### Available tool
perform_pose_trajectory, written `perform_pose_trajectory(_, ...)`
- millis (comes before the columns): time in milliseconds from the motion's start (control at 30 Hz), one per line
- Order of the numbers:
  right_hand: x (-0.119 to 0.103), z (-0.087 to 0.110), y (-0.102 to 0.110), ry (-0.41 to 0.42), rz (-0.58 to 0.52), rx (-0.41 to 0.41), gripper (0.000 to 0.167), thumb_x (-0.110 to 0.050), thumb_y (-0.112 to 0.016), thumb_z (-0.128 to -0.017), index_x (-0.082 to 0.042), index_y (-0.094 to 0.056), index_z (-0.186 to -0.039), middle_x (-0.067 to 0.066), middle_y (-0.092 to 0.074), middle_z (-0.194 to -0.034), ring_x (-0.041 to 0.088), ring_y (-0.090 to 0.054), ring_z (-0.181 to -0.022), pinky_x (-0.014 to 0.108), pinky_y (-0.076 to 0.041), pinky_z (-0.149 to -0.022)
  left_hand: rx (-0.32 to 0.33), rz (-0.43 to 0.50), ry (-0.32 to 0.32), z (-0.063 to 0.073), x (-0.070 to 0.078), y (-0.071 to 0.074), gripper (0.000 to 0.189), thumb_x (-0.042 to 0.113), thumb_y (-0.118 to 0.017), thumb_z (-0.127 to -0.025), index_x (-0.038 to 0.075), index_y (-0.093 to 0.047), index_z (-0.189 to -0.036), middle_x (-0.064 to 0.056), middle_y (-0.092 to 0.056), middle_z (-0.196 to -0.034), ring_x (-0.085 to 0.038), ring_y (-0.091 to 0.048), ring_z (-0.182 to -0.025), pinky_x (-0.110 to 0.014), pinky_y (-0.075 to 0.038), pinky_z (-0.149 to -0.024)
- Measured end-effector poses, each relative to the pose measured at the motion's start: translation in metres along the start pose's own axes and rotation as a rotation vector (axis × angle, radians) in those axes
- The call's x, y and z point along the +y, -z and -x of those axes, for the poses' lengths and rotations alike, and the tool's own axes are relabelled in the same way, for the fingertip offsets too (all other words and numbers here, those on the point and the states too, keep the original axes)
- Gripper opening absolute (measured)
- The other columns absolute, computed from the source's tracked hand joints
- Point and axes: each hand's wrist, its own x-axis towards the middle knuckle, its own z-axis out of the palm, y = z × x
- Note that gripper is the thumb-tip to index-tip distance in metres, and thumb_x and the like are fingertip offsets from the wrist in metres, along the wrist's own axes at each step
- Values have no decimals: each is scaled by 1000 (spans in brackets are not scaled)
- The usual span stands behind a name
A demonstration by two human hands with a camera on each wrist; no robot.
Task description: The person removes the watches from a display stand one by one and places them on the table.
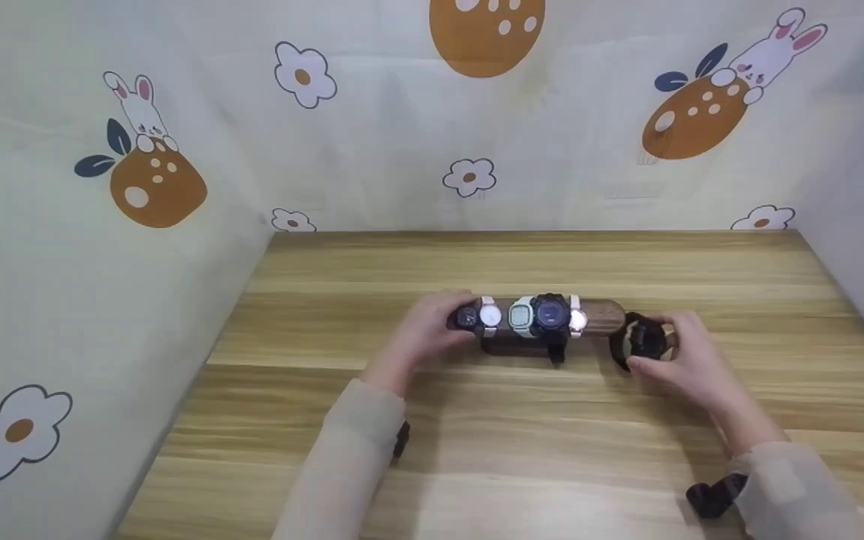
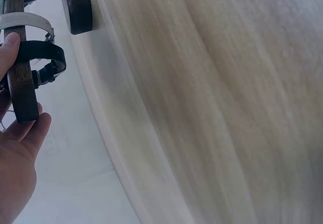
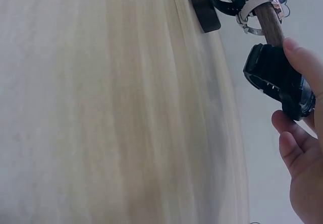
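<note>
Pinching a chunky black watch [image 1: 649, 339] between thumb and fingers, the right hand [image 1: 693, 361] has it at the right end of the wooden watch stand [image 1: 603, 317], long axis running left-right. Watch lies left of right palm; left hand [image 1: 430, 328], farther off, grips opposite end. Threaded on or not: can't tell.

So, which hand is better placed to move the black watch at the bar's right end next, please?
Probably the right hand: it holds that black watch, while the left hand grips the wooden bar.
</note>
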Motion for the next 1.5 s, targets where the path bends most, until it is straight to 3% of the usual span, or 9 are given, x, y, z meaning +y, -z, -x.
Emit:
perform_pose_trajectory(567,14,22,-14,-23,-147,-134,71,-24,-82,-71,6,-40,-121,24,-48,-111,28,-61,-85,24,-54,-66,-26,-11,17,1,0,-2,57,21,-78,-75,13,-57,-128,-7,-54,-132,-25,-48,-122,-40,-33,-106)
perform_pose_trajectory(833,13,20,-21,5,-233,-155,66,-18,-81,-73,5,-43,-121,25,-48,-117,33,-63,-90,25,-54,-71,-6,5,25,0,2,2,56,20,-78,-75,11,-58,-126,-9,-55,-130,-26,-49,-120,-41,-33,-106)
perform_pose_trajectory(967,12,20,-21,15,-189,-154,65,-22,-81,-72,5,-46,-119,22,-52,-115,34,-61,-96,35,-52,-81,4,4,-1,-2,1,2,54,18,-78,-74,10,-59,-124,-8,-58,-126,-26,-51,-117,-40,-36,-104)
perform_pose_trajectory(1167,15,21,-24,18,-108,-170,68,-32,-81,-70,2,-50,-120,19,-56,-117,37,-52,-108,57,-38,-95,4,8,-1,-3,0,2,54,17,-78,-74,11,-59,-123,-8,-59,-124,-25,-53,-116,-40,-37,-103)
perform_pose_trajectory(1500,16,24,-30,10,-153,-226,70,-33,-80,-72,3,-49,-123,20,-56,-119,39,-50,-112,60,-32,-99,-21,12,34,-3,0,2,56,19,-78,-75,13,-57,-127,-7,-57,-129,-25,-50,-119,-40,-34,-105)
